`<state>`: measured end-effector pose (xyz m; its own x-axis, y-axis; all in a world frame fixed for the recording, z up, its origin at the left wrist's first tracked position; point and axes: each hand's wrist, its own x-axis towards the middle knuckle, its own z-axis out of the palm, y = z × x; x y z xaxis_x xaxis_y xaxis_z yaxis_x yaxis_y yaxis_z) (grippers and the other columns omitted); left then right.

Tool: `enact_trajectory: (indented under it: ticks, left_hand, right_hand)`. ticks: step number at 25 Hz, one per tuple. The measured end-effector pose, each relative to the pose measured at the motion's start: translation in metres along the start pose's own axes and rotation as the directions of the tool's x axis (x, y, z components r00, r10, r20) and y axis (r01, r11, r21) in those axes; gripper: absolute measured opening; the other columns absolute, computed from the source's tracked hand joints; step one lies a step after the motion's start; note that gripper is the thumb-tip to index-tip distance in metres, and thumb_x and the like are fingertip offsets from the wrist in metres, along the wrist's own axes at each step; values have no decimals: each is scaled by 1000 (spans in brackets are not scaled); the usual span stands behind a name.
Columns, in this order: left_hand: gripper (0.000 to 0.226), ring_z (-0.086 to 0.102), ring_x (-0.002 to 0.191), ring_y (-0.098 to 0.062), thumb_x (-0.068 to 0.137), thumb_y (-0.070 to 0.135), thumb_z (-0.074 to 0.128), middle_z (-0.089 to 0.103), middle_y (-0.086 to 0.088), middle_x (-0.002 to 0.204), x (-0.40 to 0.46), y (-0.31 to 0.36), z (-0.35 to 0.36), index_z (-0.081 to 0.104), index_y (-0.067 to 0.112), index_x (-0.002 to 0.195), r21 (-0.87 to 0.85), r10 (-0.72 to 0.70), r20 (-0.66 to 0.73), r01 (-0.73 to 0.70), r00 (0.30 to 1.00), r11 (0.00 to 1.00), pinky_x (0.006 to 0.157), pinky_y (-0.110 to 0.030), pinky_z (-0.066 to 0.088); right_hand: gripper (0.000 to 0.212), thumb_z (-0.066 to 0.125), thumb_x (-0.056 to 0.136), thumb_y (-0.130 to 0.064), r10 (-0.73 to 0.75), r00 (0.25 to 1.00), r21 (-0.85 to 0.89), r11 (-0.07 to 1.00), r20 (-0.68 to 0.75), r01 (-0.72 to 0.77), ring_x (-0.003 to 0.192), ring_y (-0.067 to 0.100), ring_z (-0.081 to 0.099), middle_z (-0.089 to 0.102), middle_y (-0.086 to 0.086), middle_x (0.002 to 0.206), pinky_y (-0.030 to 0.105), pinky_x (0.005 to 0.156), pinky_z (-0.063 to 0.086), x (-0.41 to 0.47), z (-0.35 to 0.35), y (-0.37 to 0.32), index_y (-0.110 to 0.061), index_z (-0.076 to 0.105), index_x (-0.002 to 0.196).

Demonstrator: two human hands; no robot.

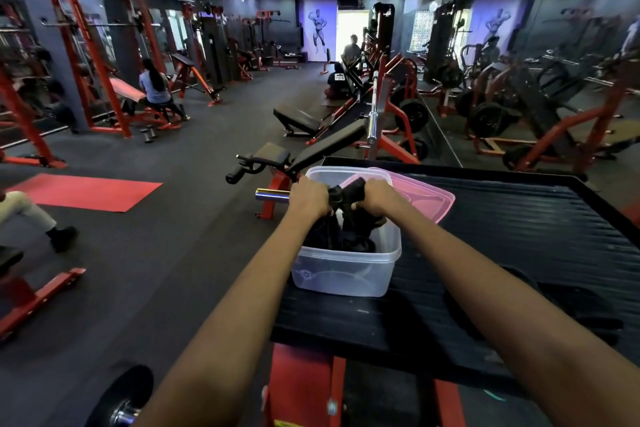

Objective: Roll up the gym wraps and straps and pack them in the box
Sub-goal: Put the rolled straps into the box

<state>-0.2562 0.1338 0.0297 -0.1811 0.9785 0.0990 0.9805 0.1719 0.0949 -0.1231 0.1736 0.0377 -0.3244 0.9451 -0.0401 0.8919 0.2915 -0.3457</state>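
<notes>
A clear plastic box (346, 279) stands on a black ribbed platform (519, 253). Dark wraps and straps (341, 236) lie bunched inside it. Above the box, my left hand (309, 199) and my right hand (375, 198) both grip one black strap (348, 194), held between them, its loose end hanging down into the box. A pink translucent lid (429, 199) leans against the far right side of the box.
The platform sits on a red machine frame (301, 388). A chrome bar end (272, 195) sticks out just left of my left hand. Benches, racks and weight plates fill the gym floor beyond. Several people sit at machines to the left and far ahead.
</notes>
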Motion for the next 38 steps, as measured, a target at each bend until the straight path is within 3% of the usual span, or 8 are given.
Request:
enact_trajectory:
  ticks: [6,11,15,21,25,30,34,38]
  left_hand:
    - [34,57,109,-33,87,15,60,61,-20,120,-3,0,0,58,1,118,-108,58,57,-52,997,993,88,-33,44]
    - [41,47,122,-35,95,21,50,46,-25,134,-11,3,11,47,-5,126,-148,11,-41,-17,999,989,101,-36,36]
    - [38,52,116,-34,94,22,51,52,-21,128,-10,1,15,50,1,126,-152,-21,82,33,996,988,95,-38,42]
    - [43,45,121,-36,93,30,40,50,-21,129,-12,7,20,40,21,134,54,19,-81,-15,997,998,99,-38,34]
    - [45,43,124,-35,92,32,39,50,-22,132,-15,5,30,43,12,132,31,-55,-31,56,998,998,104,-38,31]
    - [45,47,122,-35,87,30,51,51,-20,133,-30,-1,14,48,7,126,-258,-24,79,44,997,965,102,-39,38]
    - [21,56,101,-24,91,23,51,62,-5,105,-73,11,-2,57,9,105,-589,4,-32,-22,999,808,90,-33,43]
    - [24,54,100,-6,94,13,51,59,7,107,-132,69,-19,57,18,117,-929,-72,-120,-87,990,359,90,-17,42]
  right_hand:
    - [57,68,81,-29,-10,999,-35,999,-38,9,109,31,56,59,18,118,34,84,44,-2,-2,-7,-1,46,126]
    - [29,48,89,-2,-30,981,-149,989,-189,1,112,34,55,54,21,122,35,80,42,-12,6,2,2,49,118]
    - [32,45,92,-6,-149,982,-226,967,-112,121,117,33,52,56,20,126,35,92,42,-19,3,-7,-1,51,123]
    - [32,44,95,-21,-127,949,-223,973,-288,63,108,32,58,63,19,116,32,86,44,-32,5,-5,1,64,107]
    - [29,40,96,-13,-174,978,-312,941,-114,131,114,34,53,60,18,121,37,92,40,-44,15,-5,-6,57,118]
    - [36,44,93,-18,-67,947,131,985,-314,113,118,34,45,45,18,130,40,96,38,-57,16,0,-4,48,126]
    - [32,53,91,-17,42,901,570,787,-432,236,108,23,56,59,11,123,31,92,42,-88,3,15,-5,57,121]
    - [26,58,90,-12,94,894,726,625,-437,289,94,12,58,65,7,111,24,88,46,-130,-5,40,-6,62,115]
